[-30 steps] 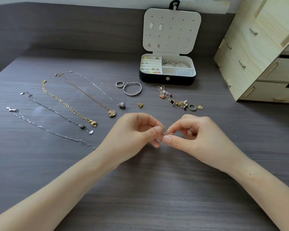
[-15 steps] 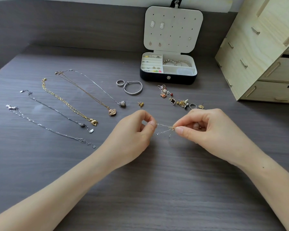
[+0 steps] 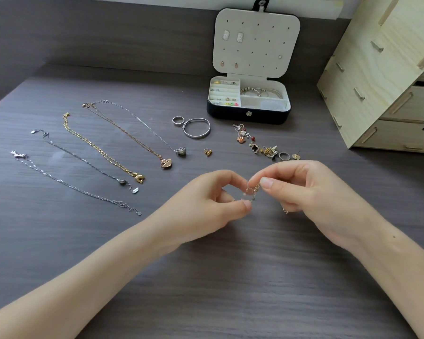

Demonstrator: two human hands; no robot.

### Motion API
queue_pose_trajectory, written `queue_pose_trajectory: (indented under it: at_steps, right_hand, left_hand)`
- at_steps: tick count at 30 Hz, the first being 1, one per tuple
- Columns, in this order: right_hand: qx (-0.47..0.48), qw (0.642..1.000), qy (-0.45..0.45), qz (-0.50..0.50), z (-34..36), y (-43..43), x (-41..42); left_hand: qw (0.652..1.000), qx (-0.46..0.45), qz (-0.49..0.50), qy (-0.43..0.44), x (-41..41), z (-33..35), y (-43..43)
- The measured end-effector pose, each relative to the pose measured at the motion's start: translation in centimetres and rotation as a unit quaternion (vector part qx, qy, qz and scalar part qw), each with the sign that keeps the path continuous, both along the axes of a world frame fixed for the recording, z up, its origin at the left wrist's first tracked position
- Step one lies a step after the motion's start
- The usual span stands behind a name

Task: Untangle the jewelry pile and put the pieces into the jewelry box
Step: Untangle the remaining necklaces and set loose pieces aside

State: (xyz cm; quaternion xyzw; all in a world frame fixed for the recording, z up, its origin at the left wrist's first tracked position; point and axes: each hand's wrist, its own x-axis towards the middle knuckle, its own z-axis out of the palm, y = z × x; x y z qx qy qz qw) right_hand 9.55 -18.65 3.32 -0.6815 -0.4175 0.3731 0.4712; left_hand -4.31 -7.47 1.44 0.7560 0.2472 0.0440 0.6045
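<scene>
Above the middle of the dark table, my left hand and my right hand both pinch a small tangle of fine gold chain between thumb and forefinger. A short end of it dangles under my right palm. The open jewelry box stands at the back, its white lid upright with earrings pinned in it, rings and bangles in its compartments. A loose pile of small earrings and charms lies in front of the box.
Several necklaces lie straightened in a row on the left, among them a gold chain and a silver one. A silver bangle, a ring and a gold stud lie mid-table. A wooden drawer unit stands at the right.
Half a second ago my hands held the chain stretched between them. They have closed in again, fingertips nearly touching, and the chain is bunched up between them.
</scene>
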Motion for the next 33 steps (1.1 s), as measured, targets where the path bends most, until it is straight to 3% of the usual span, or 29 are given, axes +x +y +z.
queue_pose_trajectory:
  at_steps: [3,8,15,21,33]
  right_hand:
    - [0.016,1.0,-0.008,0.004,0.18,-0.03,-0.15]
    - [0.04,0.994,-0.103,-0.024,-0.29,-0.21,0.5]
    - [0.057,0.995,-0.078,-0.008,0.04,-0.29,0.49]
    - [0.045,0.99,-0.131,0.007,-0.16,-0.39,0.54]
    - [0.021,0.999,0.001,0.039,0.08,-0.45,0.22]
  left_hand:
    - [0.999,-0.043,-0.009,0.003,-0.06,0.34,-0.07]
    - [0.997,-0.078,0.004,-0.004,-0.07,0.33,0.1]
    - [0.991,-0.128,0.018,-0.017,-0.05,0.11,0.52]
    - [0.983,-0.175,0.022,-0.047,-0.11,0.42,0.78]
    - [0.975,-0.197,0.07,-0.072,-0.16,0.78,0.57]
